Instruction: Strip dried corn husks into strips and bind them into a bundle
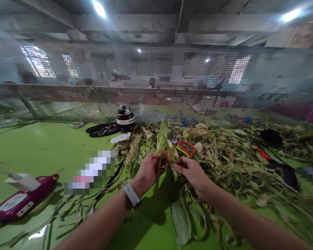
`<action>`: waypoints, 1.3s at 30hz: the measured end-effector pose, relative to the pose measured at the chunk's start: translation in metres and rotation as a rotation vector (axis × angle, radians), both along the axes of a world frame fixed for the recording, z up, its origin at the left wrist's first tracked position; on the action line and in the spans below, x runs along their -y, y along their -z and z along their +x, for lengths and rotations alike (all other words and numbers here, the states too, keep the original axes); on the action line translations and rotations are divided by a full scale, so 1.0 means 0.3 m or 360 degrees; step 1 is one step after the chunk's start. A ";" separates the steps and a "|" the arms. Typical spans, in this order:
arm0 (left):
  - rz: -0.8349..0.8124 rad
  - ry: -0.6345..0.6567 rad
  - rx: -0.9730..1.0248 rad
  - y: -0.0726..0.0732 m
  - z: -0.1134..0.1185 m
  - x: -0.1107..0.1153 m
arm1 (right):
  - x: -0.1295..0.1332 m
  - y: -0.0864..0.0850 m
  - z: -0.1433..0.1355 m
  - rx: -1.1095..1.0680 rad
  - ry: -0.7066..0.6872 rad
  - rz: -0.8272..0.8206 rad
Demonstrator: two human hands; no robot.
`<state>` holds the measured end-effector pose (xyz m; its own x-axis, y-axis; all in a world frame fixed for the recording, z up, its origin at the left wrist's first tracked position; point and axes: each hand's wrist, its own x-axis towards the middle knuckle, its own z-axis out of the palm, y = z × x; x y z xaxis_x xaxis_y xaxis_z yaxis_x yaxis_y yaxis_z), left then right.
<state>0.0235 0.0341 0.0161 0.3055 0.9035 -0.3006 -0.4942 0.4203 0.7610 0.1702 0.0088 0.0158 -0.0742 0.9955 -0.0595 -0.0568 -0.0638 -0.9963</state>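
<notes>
My left hand [148, 172], with a grey watch band on its wrist, is closed around the base of a bundle of pale green corn husks [162, 136]. The husks stand upright above its fingers, and strips hang down below. On the right side of the bundle, my right hand [194, 173] pinches a folded husk strip [172, 155] between thumb and fingers. Just behind it lies a cutting tool [190, 147] with red and yellow handles, partly covered. A long, broad husk leaf [181, 218] droops over the green tabletop under my hands.
Loose dried husks [229, 166] cover much of the table's right side. A black-and-white jar-like container [125, 118] stands at the back beside a coiled black strap [103, 129]. A magenta power strip [23, 199] with a white plug lies left. Behind rises a perforated metal screen [156, 69].
</notes>
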 end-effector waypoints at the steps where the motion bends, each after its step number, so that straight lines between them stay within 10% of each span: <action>1: -0.0046 -0.0011 0.0043 0.003 -0.001 -0.002 | 0.000 -0.008 0.002 -0.0101 0.0046 -0.0020; 6: -0.0056 -0.0017 0.0120 0.021 0.000 -0.013 | -0.012 -0.027 0.020 -0.0469 0.0282 -0.0130; 11: 0.0031 -0.0018 0.0346 0.001 0.011 0.000 | -0.025 0.012 0.022 0.0015 0.0345 0.0018; 20: 0.0274 0.0008 0.0364 0.028 0.025 0.020 | 0.013 0.015 -0.016 0.0159 -0.0148 -0.0009; 39: 0.0639 -0.0274 -0.0218 0.042 0.018 0.004 | 0.016 -0.015 0.000 0.0277 -0.0465 -0.0097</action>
